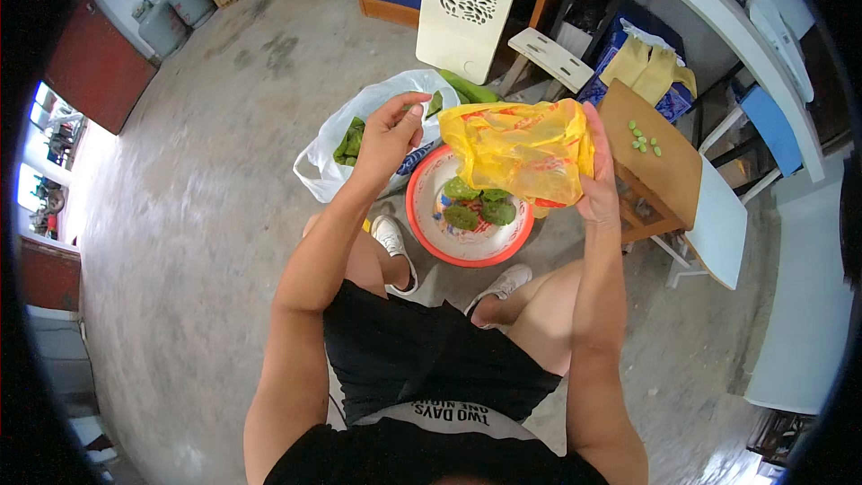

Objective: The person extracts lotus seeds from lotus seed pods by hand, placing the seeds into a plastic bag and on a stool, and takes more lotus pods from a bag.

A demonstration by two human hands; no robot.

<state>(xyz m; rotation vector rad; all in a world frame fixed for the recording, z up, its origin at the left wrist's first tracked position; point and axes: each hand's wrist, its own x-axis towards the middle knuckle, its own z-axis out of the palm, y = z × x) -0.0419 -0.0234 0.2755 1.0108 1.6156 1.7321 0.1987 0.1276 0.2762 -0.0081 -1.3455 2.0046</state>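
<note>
My right hand (598, 175) grips the right end of a crumpled yellow plastic bag (518, 148), which hangs over the far right part of a red-rimmed basin (468, 256). Several green, bumpy vegetable pieces (460, 217) lie in the basin. To the left, my left hand (397, 128) is raised above a white plastic bag (323, 141) with green vegetables (350, 141) inside. Its fingers are bent with thumb and fingertips close together; whether something small is between them cannot be made out. Long green gourds (468, 87) lie behind the white bag.
A wooden stool (650, 162) with several small green beans (642, 144) on top stands at the right, beside a pale blue board (727, 222). Beyond the basin are a white panel (465, 34) and a small white stool (551, 59). My shoes (394, 242) flank the basin's near side.
</note>
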